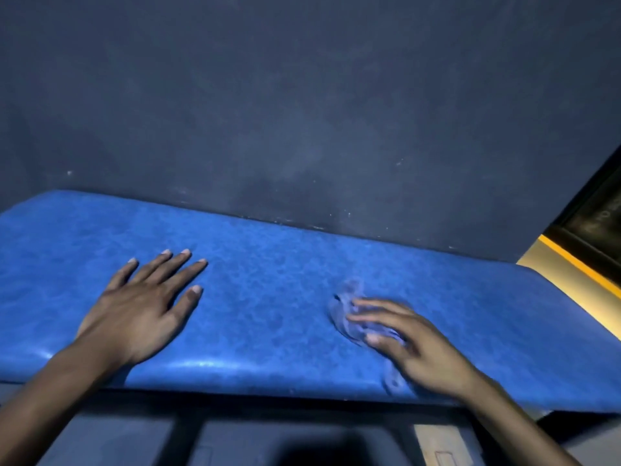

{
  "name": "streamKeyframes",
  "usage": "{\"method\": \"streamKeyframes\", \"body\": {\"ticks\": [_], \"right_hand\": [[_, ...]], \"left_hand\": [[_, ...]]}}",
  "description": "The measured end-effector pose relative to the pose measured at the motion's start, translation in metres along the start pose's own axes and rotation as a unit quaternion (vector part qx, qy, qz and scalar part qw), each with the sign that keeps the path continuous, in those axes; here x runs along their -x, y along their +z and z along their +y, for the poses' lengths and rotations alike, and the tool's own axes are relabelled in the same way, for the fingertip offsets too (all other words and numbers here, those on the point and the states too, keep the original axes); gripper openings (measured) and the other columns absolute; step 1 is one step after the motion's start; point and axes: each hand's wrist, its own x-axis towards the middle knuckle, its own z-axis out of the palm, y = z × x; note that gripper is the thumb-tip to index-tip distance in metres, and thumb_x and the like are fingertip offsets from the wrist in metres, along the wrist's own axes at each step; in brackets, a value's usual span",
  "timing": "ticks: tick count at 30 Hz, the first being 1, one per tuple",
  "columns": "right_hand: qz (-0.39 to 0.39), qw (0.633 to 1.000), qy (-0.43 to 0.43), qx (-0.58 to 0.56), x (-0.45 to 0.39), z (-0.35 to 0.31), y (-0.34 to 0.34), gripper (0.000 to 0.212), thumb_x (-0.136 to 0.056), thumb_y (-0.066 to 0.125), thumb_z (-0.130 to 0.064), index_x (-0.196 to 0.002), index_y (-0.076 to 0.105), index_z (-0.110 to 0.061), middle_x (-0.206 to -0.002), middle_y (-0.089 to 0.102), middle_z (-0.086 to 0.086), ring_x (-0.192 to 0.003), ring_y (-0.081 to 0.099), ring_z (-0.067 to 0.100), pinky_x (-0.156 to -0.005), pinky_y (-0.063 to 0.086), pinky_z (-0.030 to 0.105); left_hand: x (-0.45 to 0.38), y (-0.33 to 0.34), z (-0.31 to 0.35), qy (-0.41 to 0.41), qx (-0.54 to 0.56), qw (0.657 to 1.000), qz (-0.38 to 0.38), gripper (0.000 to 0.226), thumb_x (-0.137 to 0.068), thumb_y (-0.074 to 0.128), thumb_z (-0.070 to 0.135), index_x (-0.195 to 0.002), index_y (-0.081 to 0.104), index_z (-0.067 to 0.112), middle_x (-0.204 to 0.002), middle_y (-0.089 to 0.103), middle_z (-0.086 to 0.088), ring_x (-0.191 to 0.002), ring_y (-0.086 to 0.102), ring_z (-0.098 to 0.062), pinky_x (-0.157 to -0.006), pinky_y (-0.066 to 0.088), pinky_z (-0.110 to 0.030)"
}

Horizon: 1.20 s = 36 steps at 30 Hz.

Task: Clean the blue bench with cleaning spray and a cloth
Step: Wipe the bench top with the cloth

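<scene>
The blue padded bench (268,297) runs across the view from left to right, against a dark wall. My left hand (144,304) lies flat on its left part, fingers spread and straight. My right hand (413,348) presses a thin bluish cloth (346,311) onto the bench's right part; the hand and cloth are blurred. Part of the cloth shows beyond my fingertips and a strip trails under my palm toward the front edge. No spray bottle is in view.
A dark grey wall (302,112) rises directly behind the bench. At the right, a yellow-edged surface (571,274) and a dark frame (601,210) border the bench's end. Below the front edge are grey panels (268,438).
</scene>
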Motion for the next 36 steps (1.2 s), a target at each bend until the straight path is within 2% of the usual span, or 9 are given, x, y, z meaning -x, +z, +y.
{"method": "streamKeyframes", "body": {"ticks": [5,8,10,14,18,24,29,34,36], "right_hand": [[0.067,0.991,0.113,0.024,0.06,0.081,-0.066,0.028,-0.097,0.064,-0.021,-0.119,0.071,-0.036,-0.135,0.063,-0.021,-0.127,0.058,0.0,-0.105,0.04,0.011],[0.179,0.958,0.225,0.018,0.046,0.14,-0.087,0.02,-0.101,0.062,-0.022,-0.113,0.07,-0.036,-0.113,0.072,-0.007,-0.084,0.07,0.019,-0.073,0.054,0.026],[0.192,0.941,0.273,0.052,0.017,0.175,-0.088,0.019,-0.103,0.059,-0.028,-0.119,0.069,-0.027,-0.108,0.073,0.002,-0.064,0.066,0.021,-0.062,0.049,0.032],[0.155,0.956,0.246,0.025,-0.071,0.187,-0.062,0.02,-0.095,0.054,-0.044,-0.101,0.069,-0.034,-0.112,0.072,-0.003,-0.101,0.071,0.021,-0.09,0.057,0.04],[0.094,0.989,0.114,-0.029,-0.126,0.081,-0.003,0.016,-0.098,0.065,-0.028,-0.109,0.074,-0.034,-0.132,0.066,-0.008,-0.119,0.06,0.0,-0.104,0.05,0.024],[-0.018,0.997,-0.044,-0.064,-0.021,0.006,0.005,0.024,-0.097,0.069,-0.023,-0.12,0.075,-0.026,-0.138,0.064,-0.016,-0.135,0.053,0.005,-0.113,0.037,0.019],[0.042,0.998,0.036,-0.031,0.028,0.084,-0.052,0.026,-0.095,0.065,-0.02,-0.117,0.074,-0.032,-0.135,0.066,-0.014,-0.132,0.058,0.008,-0.11,0.04,0.019],[0.126,0.978,0.165,0.022,-0.038,0.172,-0.057,0.021,-0.098,0.065,-0.022,-0.118,0.07,-0.024,-0.131,0.065,0.001,-0.128,0.059,0.025,-0.1,0.04,0.022],[0.131,0.976,0.174,-0.006,-0.075,0.174,-0.043,0.015,-0.098,0.065,-0.036,-0.112,0.07,-0.033,-0.132,0.063,-0.003,-0.118,0.064,0.023,-0.087,0.047,0.012]], "left_hand": [[0.0,0.002,0.001,-0.004,0.001,1.0,-0.004,0.071,-0.089,-0.004,0.071,-0.155,0.015,0.055,-0.166,0.008,0.025,-0.155,0.003,-0.001,-0.127,0.002,-0.039],[0.0,0.002,0.003,0.0,-0.013,1.0,-0.006,0.071,-0.089,-0.006,0.069,-0.156,0.012,0.054,-0.167,0.005,0.025,-0.155,0.001,-0.002,-0.127,0.002,-0.04],[0.001,0.001,0.003,-0.001,-0.016,1.0,-0.009,0.071,-0.089,-0.007,0.069,-0.156,0.01,0.055,-0.166,0.002,0.025,-0.155,-0.001,-0.001,-0.126,0.002,-0.04],[-0.001,0.0,0.004,0.002,-0.019,1.0,-0.008,0.07,-0.09,-0.006,0.068,-0.156,0.01,0.055,-0.166,0.002,0.026,-0.155,-0.001,0.0,-0.126,0.002,-0.04],[0.001,0.0,0.003,0.0,-0.016,1.0,-0.006,0.069,-0.09,-0.005,0.068,-0.156,0.013,0.055,-0.166,0.005,0.026,-0.154,0.001,0.0,-0.126,0.003,-0.039],[0.002,-0.002,0.003,-0.007,0.0,1.0,-0.007,0.07,-0.089,-0.004,0.069,-0.155,0.016,0.055,-0.166,0.006,0.026,-0.154,0.001,0.001,-0.126,0.0,-0.036],[0.004,-0.003,0.008,-0.012,-0.003,1.0,-0.008,0.07,-0.089,-0.004,0.067,-0.156,0.013,0.053,-0.167,0.004,0.025,-0.155,-0.002,-0.001,-0.126,-0.002,-0.038],[0.003,-0.003,0.007,-0.008,-0.007,1.0,-0.015,0.072,-0.089,-0.006,0.067,-0.157,0.011,0.052,-0.167,0.003,0.024,-0.155,-0.002,-0.003,-0.126,-0.001,-0.04],[0.003,-0.003,0.007,-0.006,-0.004,1.0,-0.015,0.072,-0.089,-0.005,0.067,-0.157,0.013,0.052,-0.167,0.004,0.024,-0.156,-0.001,-0.003,-0.126,-0.001,-0.041]]}}
